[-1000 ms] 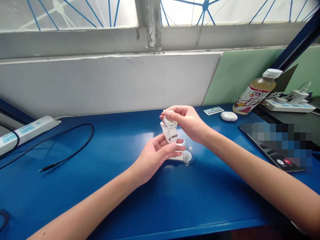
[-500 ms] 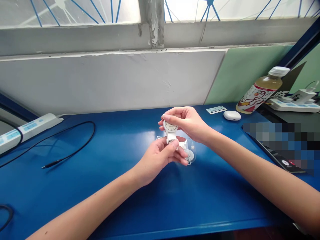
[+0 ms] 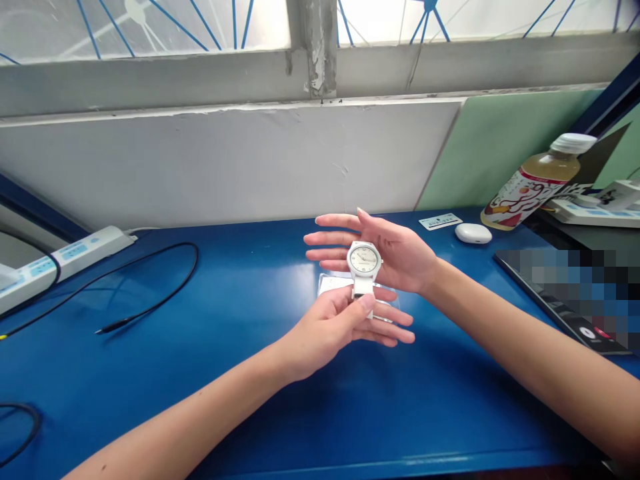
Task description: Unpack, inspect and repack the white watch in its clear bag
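A white wristwatch [image 3: 365, 260] with a round pale dial is held up over the desk. My left hand [image 3: 345, 320] pinches its strap between the thumb and the fingers below, its other fingers stretched to the right. Just behind the watch is my right hand [image 3: 385, 250], palm turned up and fingers spread to the left; whether it touches the watch I cannot tell. Beneath both hands lies a clear plastic case [image 3: 327, 283] with something white in it, mostly covered by the hands.
On the blue desk [image 3: 250, 413], a black cable [image 3: 150, 301] and a white power strip [image 3: 75, 257] lie at left. At right are a card [image 3: 440, 221], a white earbud case [image 3: 473, 233], a drink bottle [image 3: 533, 187] and a phone [image 3: 545, 293].
My right hand has let go of the watch head and opened, palm up, behind it. The watch and my left hand have moved slightly right, and the left fingers have stretched out.
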`<state>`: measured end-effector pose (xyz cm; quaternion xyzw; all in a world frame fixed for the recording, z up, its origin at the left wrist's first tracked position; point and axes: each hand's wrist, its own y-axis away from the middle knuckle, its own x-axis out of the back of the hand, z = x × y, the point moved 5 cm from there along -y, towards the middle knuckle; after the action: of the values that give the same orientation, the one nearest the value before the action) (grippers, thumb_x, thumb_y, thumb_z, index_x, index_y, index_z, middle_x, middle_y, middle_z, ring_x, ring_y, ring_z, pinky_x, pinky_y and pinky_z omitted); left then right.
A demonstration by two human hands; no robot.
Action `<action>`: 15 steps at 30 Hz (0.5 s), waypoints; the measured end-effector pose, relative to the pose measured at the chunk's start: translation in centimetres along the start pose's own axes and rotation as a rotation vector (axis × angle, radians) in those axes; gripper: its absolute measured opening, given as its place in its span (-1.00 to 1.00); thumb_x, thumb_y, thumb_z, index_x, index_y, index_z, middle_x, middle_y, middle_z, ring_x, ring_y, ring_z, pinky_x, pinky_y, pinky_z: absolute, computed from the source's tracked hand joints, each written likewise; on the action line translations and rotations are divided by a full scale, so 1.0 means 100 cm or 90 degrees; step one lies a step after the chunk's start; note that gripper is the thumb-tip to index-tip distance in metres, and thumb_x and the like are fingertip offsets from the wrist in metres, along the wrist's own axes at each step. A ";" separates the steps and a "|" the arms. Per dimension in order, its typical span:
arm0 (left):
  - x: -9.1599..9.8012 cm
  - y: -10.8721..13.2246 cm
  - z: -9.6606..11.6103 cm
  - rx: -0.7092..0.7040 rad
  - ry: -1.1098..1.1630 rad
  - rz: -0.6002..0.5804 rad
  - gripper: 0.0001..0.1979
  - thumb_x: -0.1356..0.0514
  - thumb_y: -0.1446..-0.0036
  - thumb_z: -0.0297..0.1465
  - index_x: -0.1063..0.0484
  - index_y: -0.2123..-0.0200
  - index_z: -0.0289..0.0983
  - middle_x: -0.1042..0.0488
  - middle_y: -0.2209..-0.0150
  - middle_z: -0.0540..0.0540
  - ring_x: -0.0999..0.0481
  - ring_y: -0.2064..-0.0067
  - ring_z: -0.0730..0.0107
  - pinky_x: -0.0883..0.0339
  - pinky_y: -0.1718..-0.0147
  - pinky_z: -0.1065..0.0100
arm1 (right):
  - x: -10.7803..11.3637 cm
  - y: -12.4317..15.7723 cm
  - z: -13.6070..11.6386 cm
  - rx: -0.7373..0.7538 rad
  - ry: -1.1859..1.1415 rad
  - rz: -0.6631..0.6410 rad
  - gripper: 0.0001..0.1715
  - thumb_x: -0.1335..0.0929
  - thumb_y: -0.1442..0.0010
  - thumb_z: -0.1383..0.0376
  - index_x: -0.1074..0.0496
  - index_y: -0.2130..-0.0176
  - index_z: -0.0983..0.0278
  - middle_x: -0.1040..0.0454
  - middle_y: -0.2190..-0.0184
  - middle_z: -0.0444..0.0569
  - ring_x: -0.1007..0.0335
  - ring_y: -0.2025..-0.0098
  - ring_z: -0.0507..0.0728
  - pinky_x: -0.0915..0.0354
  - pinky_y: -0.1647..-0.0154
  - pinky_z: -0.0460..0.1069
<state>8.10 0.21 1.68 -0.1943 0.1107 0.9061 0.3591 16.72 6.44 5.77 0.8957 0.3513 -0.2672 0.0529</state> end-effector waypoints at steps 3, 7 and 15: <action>0.001 0.000 -0.003 0.005 -0.006 0.040 -0.61 -0.19 -0.33 -0.20 -0.42 -0.02 -0.41 -0.60 0.08 -0.40 -0.63 0.03 0.01 -0.43 0.00 0.10 | -0.002 0.002 -0.003 0.007 0.008 -0.031 -0.65 -0.31 -0.30 0.22 -0.48 -0.03 0.25 -0.58 -0.02 0.02 -0.51 -0.08 0.21 -0.34 -0.15 0.12; 0.001 0.000 -0.007 0.029 0.017 0.092 -0.58 -0.19 -0.33 -0.17 -0.40 -0.02 -0.42 -0.60 0.09 -0.40 -0.64 0.05 0.01 -0.43 0.01 0.09 | 0.000 0.002 -0.004 0.006 0.011 -0.014 -0.62 -0.29 -0.30 0.16 -0.48 -0.03 0.22 -0.58 -0.02 0.01 -0.53 -0.04 0.21 -0.38 -0.08 0.15; 0.003 0.001 -0.005 0.050 0.042 0.138 -0.61 -0.22 -0.31 -0.19 -0.42 -0.01 -0.40 -0.59 0.05 -0.39 -0.63 0.05 0.01 -0.41 -0.01 0.08 | -0.001 0.002 -0.008 0.007 0.017 0.020 -0.49 -0.24 -0.31 -0.04 -0.47 -0.03 0.19 -0.59 -0.01 0.02 -0.53 -0.04 0.23 -0.37 -0.09 0.17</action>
<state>7.99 0.18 1.12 -0.1967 0.1780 0.9278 0.2622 17.11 6.45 6.47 0.9049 0.3361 -0.2567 0.0475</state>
